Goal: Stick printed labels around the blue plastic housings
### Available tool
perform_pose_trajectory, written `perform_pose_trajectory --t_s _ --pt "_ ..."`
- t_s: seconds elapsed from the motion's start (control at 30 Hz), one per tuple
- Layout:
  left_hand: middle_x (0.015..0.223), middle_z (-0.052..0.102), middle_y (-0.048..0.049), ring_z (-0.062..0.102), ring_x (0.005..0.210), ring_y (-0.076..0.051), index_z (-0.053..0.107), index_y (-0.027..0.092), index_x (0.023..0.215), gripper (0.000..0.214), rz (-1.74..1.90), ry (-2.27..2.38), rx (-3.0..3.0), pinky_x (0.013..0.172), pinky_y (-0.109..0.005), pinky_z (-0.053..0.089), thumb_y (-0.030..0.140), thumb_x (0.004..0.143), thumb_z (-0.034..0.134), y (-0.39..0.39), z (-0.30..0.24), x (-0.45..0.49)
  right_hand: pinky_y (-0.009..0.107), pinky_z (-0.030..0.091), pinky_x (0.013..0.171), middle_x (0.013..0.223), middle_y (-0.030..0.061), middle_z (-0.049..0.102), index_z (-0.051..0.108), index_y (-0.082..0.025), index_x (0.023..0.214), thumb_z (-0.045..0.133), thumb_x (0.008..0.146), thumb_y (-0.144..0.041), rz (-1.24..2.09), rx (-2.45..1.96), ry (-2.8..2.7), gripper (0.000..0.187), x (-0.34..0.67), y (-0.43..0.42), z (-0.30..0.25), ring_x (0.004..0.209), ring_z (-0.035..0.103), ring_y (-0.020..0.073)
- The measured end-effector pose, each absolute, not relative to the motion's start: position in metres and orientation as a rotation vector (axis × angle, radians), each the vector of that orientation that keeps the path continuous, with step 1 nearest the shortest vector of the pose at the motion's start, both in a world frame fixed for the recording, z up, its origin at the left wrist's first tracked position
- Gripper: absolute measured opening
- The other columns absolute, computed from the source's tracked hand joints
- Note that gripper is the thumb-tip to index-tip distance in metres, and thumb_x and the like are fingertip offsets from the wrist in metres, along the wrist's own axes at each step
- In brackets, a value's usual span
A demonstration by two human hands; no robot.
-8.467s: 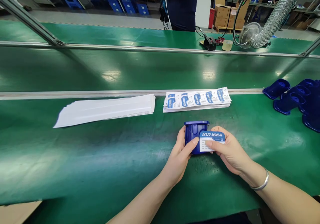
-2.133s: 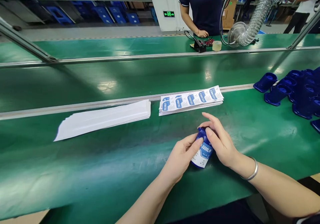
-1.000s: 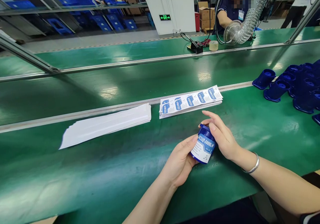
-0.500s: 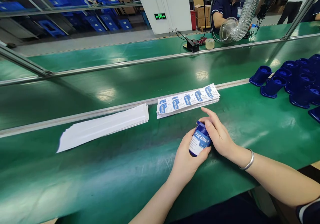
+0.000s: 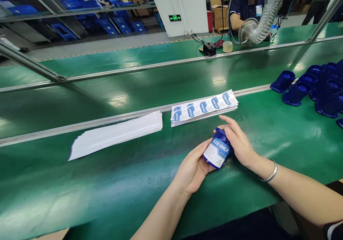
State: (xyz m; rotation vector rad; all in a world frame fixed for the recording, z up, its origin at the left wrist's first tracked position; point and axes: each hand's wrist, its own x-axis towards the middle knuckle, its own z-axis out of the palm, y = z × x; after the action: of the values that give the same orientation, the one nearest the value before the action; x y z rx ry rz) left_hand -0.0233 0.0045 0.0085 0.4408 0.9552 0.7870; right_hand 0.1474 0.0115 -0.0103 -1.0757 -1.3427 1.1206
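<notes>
Between my two hands is a dark blue plastic housing [image 5: 218, 148], tilted, with a white-and-blue label reading DC52Q-5000L/H on its side. My left hand [image 5: 194, 168] cradles it from the left and below, fingers partly hidden behind it. My right hand [image 5: 239, 141] grips its upper right side, with the index finger raised off it. Just beyond my hands lies a stack of printed label sheets [image 5: 205, 107]. To the left of that stack is a pile of plain white sheets [image 5: 118, 134].
Several similar blue housings [image 5: 297, 93] stand at the right on the green table [image 5: 120, 190]. A metal rail [image 5: 134, 66] crosses behind. On the far bench are a tape roll [image 5: 227, 47] and a flexible duct [image 5: 264, 25], with a co-worker [image 5: 238, 13] seated behind it.
My left thumb has come off the label's front, and the housing has turned slightly so more of the label shows. The whole view has shifted a little.
</notes>
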Motion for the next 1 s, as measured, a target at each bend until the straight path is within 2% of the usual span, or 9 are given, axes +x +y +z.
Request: perform_pose_trajectory --t_s 0.1,0.3,0.43,0.7,0.9,1.0 --pt "0.111 0.073 -0.0097 0.068 0.092 -0.022 0.073 0.021 0.115 0.032 0.793 0.922 0.462 0.072 -0.031 0.057 0.035 0.087 0.071 0.003 0.008 -0.024 0.043 0.046 0.102 0.119 0.0074 0.065 0.043 -0.026 0.144 0.042 0.103 -0.048 1.124 -0.988 -1.366 0.046 0.15 0.012 -0.012 0.11 0.061 0.0233" --pt "0.111 0.074 -0.0111 0.068 0.097 -0.022 0.073 0.018 0.116 0.041 0.866 0.913 0.537 0.079 -0.03 0.055 0.039 0.082 0.077 -0.002 0.009 -0.025 0.046 0.045 0.105 0.121 0.0092 0.064 0.044 -0.025 0.142 0.039 0.103 -0.05 1.094 -0.884 -1.422 0.047 0.15 0.011 -0.014 0.113 0.06 0.0247" --pt "0.106 0.075 -0.0093 0.067 0.094 -0.02 0.075 0.019 0.112 0.041 0.905 0.946 0.563 0.077 -0.028 0.055 0.041 0.079 0.081 -0.004 0.008 -0.026 0.045 0.046 0.103 0.119 0.009 0.064 0.046 -0.025 0.141 0.037 0.103 -0.049 1.099 -0.913 -1.41 0.045 0.149 0.011 -0.015 0.113 0.06 0.0245" --pt "0.11 0.073 -0.0093 0.066 0.092 -0.021 0.073 0.021 0.117 0.044 0.909 1.002 0.664 0.072 -0.028 0.055 0.044 0.08 0.079 -0.006 0.009 -0.026 0.041 0.05 0.097 0.116 0.0072 0.066 0.048 -0.027 0.14 0.036 0.105 -0.048 1.084 -1.04 -1.405 0.043 0.147 0.012 -0.013 0.106 0.063 0.0223" --pt "0.135 0.063 -0.0113 0.059 0.119 -0.03 0.064 0.022 0.13 0.059 0.867 1.031 0.844 0.091 -0.037 0.054 0.04 0.077 0.081 -0.008 0.008 -0.022 0.04 0.05 0.094 0.114 0.006 0.066 0.048 -0.026 0.14 0.036 0.105 -0.045 1.064 -1.143 -1.459 0.041 0.146 0.013 -0.01 0.106 0.063 0.0218" --pt "0.138 0.059 -0.0113 0.059 0.121 -0.031 0.055 0.024 0.138 0.072 0.821 1.079 1.024 0.095 -0.04 0.053 0.031 0.073 0.084 -0.012 0.005 -0.018 0.038 0.051 0.09 0.112 0.0048 0.066 0.048 -0.027 0.14 0.036 0.104 -0.044 1.08 -1.213 -1.449 0.041 0.147 0.014 -0.008 0.1 0.063 0.021"
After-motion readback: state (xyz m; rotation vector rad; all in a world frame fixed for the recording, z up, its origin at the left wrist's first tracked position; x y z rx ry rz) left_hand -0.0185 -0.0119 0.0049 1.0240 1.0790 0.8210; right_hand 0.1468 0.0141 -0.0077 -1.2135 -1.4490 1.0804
